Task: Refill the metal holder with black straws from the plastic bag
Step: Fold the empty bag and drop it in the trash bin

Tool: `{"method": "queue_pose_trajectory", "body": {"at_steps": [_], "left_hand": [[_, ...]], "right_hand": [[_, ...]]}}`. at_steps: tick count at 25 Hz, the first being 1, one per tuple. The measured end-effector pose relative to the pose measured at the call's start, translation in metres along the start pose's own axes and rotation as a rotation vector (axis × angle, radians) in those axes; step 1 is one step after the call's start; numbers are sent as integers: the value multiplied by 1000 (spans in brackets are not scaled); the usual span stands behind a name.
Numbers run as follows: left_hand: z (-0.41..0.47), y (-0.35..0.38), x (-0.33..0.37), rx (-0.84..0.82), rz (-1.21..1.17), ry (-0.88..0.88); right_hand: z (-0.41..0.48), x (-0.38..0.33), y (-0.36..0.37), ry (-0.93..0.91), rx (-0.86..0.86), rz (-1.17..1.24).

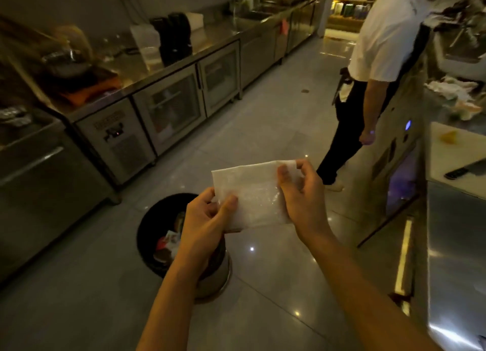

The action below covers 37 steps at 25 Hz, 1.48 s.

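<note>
Holding: I have one flattened, translucent white plastic bag stretched between my two hands, in the air over the floor.
Bag, long axis: it runs from lower left to upper right across the view, the upper-right end the farther and higher one; its broad face is turned toward me.
Bag, contents: I can see no straws through the film; whether anything lies inside I cannot tell.
Left hand: it is closed in a pinch on the bag's lower-left end, thumb on the near face, fingers curled behind.
Right hand: it is narrowed to a pinch on the upper-right end, thumb and forefinger on the top corner, the other fingers loosely bent over the film.
Bin: one round bin with a black liner stands on the floor below my left forearm, with scraps of rubbish inside.
Tabletop: a steel surface at the right edge; beyond it lies one white board with one knife on it.
Other person: one, standing at the right in a white shirt and dark apron.
Count: two hands, one bag, one bin.
</note>
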<state>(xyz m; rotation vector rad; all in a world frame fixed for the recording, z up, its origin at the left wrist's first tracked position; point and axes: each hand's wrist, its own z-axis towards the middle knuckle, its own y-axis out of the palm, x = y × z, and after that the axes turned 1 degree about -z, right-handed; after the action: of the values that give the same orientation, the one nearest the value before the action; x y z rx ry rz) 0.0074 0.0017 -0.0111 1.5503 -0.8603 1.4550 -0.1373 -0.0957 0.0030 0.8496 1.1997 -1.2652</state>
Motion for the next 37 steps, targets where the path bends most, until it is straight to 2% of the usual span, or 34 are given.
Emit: {"method": "queue_pose_trajectory", "body": {"at_steps": [6,10,13,20,28,32,37], "left_hand": [[-19,-157,-12,196,47,-16],[-30,-226,-41,313,42,-95],[-34,-258,-67,328,39,-193],[-10,-291,-133,364,23,-550],[68,-306,-192,484,322,-737],[99,-312,-213,414,460,-783],[139,-333,-247,202,595,-735]], "right_hand": [[-44,-10,127,287,-371,75],[-70,7,179,365,-538,11],[-82,28,214,400,-526,-61],[-72,118,269,537,-556,-159],[-42,218,318,701,-559,-295],[-30,248,332,780,-527,-387],[-25,276,356,836,-475,-504]]}}
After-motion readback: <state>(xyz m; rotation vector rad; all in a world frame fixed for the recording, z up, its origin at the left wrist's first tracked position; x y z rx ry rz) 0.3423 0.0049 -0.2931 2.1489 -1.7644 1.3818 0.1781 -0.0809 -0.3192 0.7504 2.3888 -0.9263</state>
